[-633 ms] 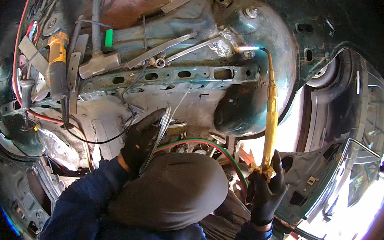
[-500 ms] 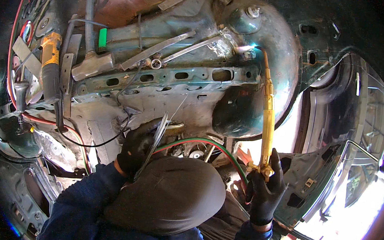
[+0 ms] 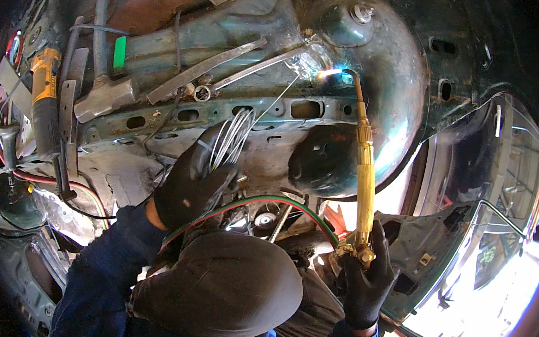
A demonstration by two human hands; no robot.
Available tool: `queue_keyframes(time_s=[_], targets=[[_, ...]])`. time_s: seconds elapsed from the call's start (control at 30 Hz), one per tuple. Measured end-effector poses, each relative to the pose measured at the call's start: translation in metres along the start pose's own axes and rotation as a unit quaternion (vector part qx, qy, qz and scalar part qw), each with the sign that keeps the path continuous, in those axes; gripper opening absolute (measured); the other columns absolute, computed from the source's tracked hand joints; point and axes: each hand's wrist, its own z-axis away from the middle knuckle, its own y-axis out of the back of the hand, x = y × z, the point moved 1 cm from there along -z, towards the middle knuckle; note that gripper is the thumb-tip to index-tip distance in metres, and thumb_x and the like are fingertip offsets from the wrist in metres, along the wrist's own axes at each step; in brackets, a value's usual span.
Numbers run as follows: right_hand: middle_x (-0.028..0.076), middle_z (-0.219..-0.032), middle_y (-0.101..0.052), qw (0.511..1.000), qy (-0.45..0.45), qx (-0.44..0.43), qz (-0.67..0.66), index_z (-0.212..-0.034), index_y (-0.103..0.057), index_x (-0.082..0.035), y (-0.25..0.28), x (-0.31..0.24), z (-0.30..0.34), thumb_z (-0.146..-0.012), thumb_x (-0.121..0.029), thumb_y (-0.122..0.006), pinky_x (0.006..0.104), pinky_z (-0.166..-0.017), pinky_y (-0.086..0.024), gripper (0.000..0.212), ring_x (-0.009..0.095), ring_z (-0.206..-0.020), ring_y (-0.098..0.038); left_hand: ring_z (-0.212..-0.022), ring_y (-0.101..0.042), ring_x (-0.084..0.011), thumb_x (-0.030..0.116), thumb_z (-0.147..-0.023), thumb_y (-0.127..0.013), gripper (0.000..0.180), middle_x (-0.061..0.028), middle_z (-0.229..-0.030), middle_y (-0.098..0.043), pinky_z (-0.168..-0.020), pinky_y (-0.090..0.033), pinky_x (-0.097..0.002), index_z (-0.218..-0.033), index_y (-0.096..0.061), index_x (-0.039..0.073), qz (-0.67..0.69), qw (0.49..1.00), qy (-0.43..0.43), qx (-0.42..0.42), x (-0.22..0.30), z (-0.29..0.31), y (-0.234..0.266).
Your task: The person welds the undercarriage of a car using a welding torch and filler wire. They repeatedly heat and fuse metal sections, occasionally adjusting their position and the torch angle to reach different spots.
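Observation:
Black-gloved, my right hand is closed round the valve end of a brass gas torch. The torch stands almost upright, and its bent copper tip gives a bright flame pointing left over a shiny bare-metal patch on the dark green car body panel. My left hand, also gloved, grips a looped bundle of thin filler wire. One straight strand runs up from it to the bare patch, a short way left of the flame. Whether the strand touches the metal I cannot tell.
Left of the patch lie a wrench, a flat metal bar, a hammer and a yellow-and-black power tool. A red and green hose arches between my arms. A car door stands at the right.
My left hand has risen with the filler wire, bringing the strand's end up beside the bare patch. The torch flame has grown longer and brighter; the view has shifted slightly.

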Motion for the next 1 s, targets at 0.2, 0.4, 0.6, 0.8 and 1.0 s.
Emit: queue_keyframes(time_s=[0.2,0.4,0.6,0.8,1.0], targets=[[0.014,-0.118,-0.076,0.999,-0.027,0.032,0.005,-0.163,-0.047,0.002,0.005,-0.003,0.005,-0.091,0.013,-0.072,0.0224,-0.062,-0.052,0.076,0.006,-0.075,-0.064,-0.097,-0.067,-0.0147,0.017,-0.111,-0.061,0.061,-0.015,-0.148,-0.061,-0.076,-0.057,-0.0311,-0.166,-0.038,0.004,0.029,0.999,-0.033,0.016,-0.004,-0.055,-0.026],[0.016,-0.132,-0.072,0.999,-0.021,0.029,0.039,-0.162,-0.048,0.003,0.005,-0.01,0.003,-0.09,0.012,-0.077,0.0246,-0.069,-0.056,0.078,0.009,-0.086,-0.067,-0.081,-0.071,-0.0142,0.025,-0.11,-0.065,0.047,-0.0115,-0.116,-0.074,-0.07,-0.058,-0.0318,-0.149,-0.056,0.002,0.04,0.999,0.02,0.01,-0.023,-0.07,-0.035],[0.02,-0.152,-0.063,0.996,0.027,0.035,0.082,-0.16,-0.049,0.006,0.004,0.002,0.001,-0.09,0.011,-0.078,0.0346,-0.101,-0.059,0.076,0.021,-0.125,-0.067,-0.072,-0.068,-0.0155,0.026,-0.109,-0.066,0.044,-0.0101,-0.113,-0.075,-0.066,-0.058,-0.0351,-0.147,-0.058,0.003,-0.041,0.999,-0.035,0.001,-0.029,-0.086,-0.04],[0.021,-0.152,-0.064,0.997,0.003,0.029,0.072,-0.159,-0.05,0.007,0.001,-0.007,0.0,-0.09,0.012,-0.077,0.037,-0.104,-0.059,0.074,0.023,-0.127,-0.067,-0.071,-0.069,-0.0155,0.026,-0.109,-0.067,0.04,-0.0069,-0.098,-0.07,-0.064,-0.058,-0.0347,-0.141,-0.063,0.003,-0.033,0.999,-0.016,0.003,-0.016,-0.093,-0.04],[0.022,-0.149,-0.065,0.997,0.002,0.027,0.075,-0.159,-0.05,0.007,0.001,-0.008,0.001,-0.089,0.011,-0.079,0.038,-0.102,-0.06,0.076,0.024,-0.124,-0.069,-0.067,-0.069,-0.0149,0.027,-0.109,-0.068,0.042,-0.0053,-0.093,-0.069,-0.061,-0.057,-0.0327,-0.142,-0.063,0.002,0.015,1.0,0.019,0.007,-0.016,-0.094,-0.043]])
